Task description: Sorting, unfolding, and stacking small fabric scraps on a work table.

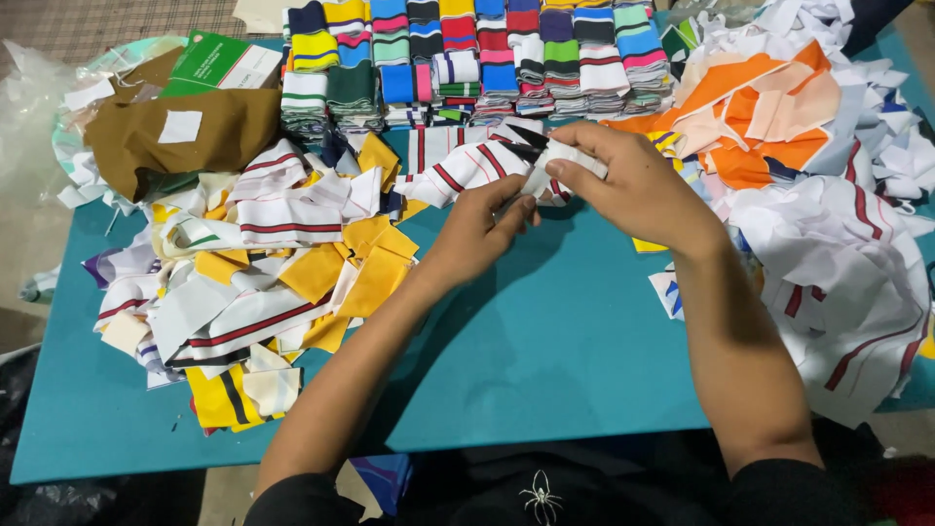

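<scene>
My right hand (623, 180) pinches a folded white knit strip (575, 156) with dark pointed tips, held above the teal table (545, 331). My left hand (482, 224) grips the lower end of the same strip where it meets a white piece with red stripes (458, 170). Both hands are close together near the table's middle, just in front of the stacked striped collars (467, 58).
A loose heap of white, yellow and red-striped fabric pieces (263, 282) lies to the left. A brown cloth (185, 131) and a green box (219, 63) sit at the far left. White and orange scraps (808, 175) pile up on the right.
</scene>
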